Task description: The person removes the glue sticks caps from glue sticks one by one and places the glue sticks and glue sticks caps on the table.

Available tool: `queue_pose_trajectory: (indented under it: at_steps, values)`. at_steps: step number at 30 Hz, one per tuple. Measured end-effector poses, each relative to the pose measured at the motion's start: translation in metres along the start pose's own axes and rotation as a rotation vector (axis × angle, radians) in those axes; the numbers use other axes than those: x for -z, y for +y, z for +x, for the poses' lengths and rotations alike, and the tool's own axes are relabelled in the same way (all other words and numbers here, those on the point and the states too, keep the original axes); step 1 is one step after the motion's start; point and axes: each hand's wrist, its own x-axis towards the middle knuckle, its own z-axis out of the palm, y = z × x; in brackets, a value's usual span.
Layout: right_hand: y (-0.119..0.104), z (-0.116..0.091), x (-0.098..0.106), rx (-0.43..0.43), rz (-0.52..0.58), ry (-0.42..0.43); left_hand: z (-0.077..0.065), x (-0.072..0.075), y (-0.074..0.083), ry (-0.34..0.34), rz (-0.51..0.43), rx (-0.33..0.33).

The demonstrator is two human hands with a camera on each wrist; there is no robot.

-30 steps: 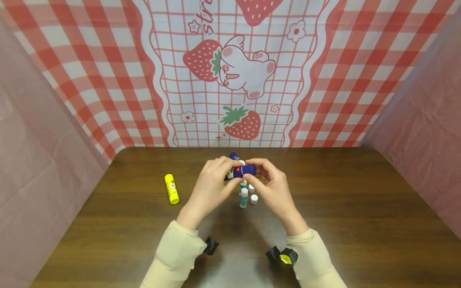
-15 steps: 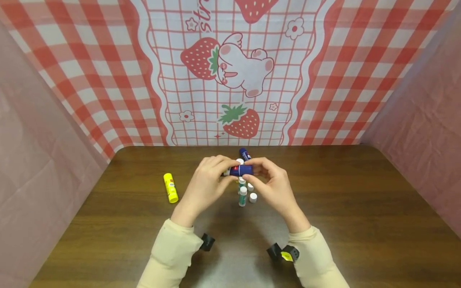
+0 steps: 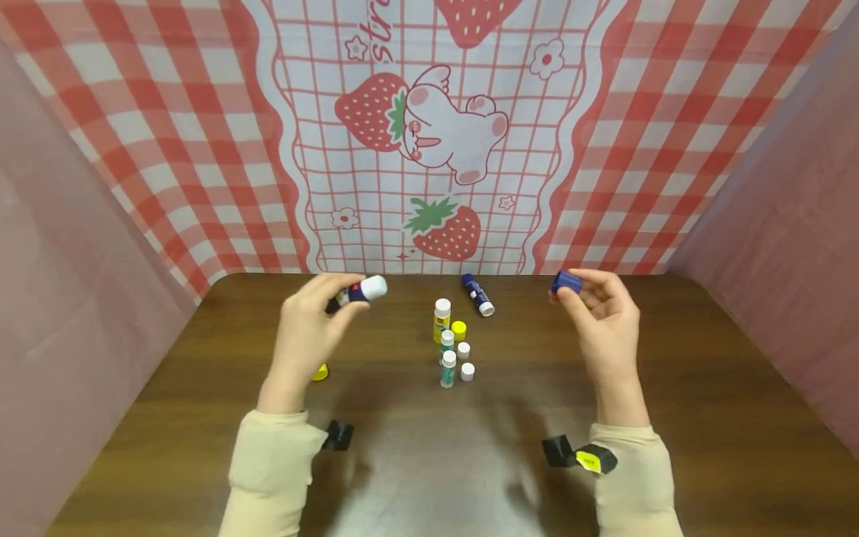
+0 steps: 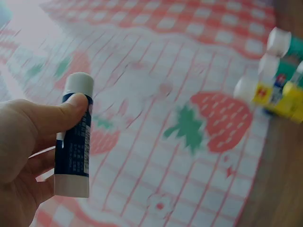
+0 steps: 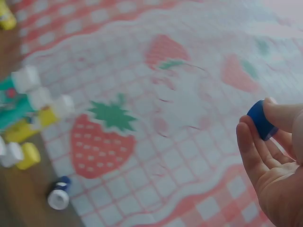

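My left hand (image 3: 303, 328) holds an uncapped glue stick (image 4: 75, 137) between thumb and fingers, above the left part of the table. The stick has a dark blue label and a white top end. Off to the right, my right hand (image 3: 607, 321) pinches a blue cap (image 3: 567, 282) in the air. Between the hands, a yellow-labelled glue stick (image 3: 441, 322) and two green glue sticks (image 3: 447, 371) stand upright without caps. Beside them sit a yellow cap (image 3: 459, 330) and two white caps (image 3: 467, 371).
Another blue glue stick (image 3: 478, 295) lies on its side near the table's back edge. A yellow glue stick (image 3: 321, 372) lies at the left, mostly hidden behind my left hand. A checked strawberry cloth (image 3: 436, 149) hangs behind the brown table (image 3: 429, 462).
The blue cap has come off the glue stick. My left hand has moved left with the stick, and my right hand has moved right with the cap.
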Motion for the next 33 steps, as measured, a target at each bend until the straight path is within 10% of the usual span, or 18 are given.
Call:
queue_pose_trajectory:
  at_steps: [19,33]
  values:
    - [-0.001,-0.001,-0.006,-0.023,-0.037,-0.026,-0.002,-0.017,0.006,-0.049,-0.156,0.131]
    - [0.010,-0.004,-0.007,-0.117,-0.438,-0.115,-0.007,-0.034,0.004,-0.192,-0.217,0.277]
